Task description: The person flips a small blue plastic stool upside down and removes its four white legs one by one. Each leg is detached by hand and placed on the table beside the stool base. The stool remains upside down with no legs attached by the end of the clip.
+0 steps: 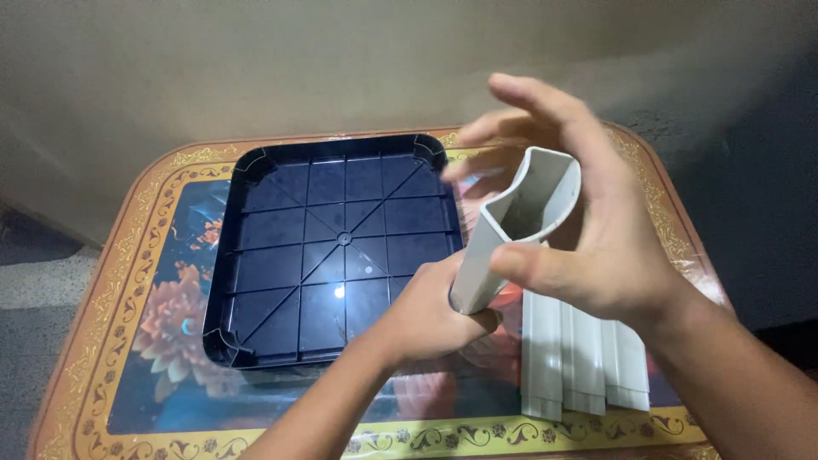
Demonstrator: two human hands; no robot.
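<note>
My left hand [430, 311] is closed around the lower end of a pale grey hollow plastic leg [511, 234], which is held tilted with its open end toward the camera. My right hand [579, 213] rests its thumb on the side of the leg near its top, with the fingers spread apart behind the open end. Several more grey legs [579, 358] lie side by side on the table under my right wrist. A dark blue square plastic piece with ribs [332, 247] lies upside down on the table to the left of my hands.
The small table [128, 341] has a flower-patterned top and a gold ornamented border. A beige wall stands behind it. Grey floor shows at the left, and a dark area at the right.
</note>
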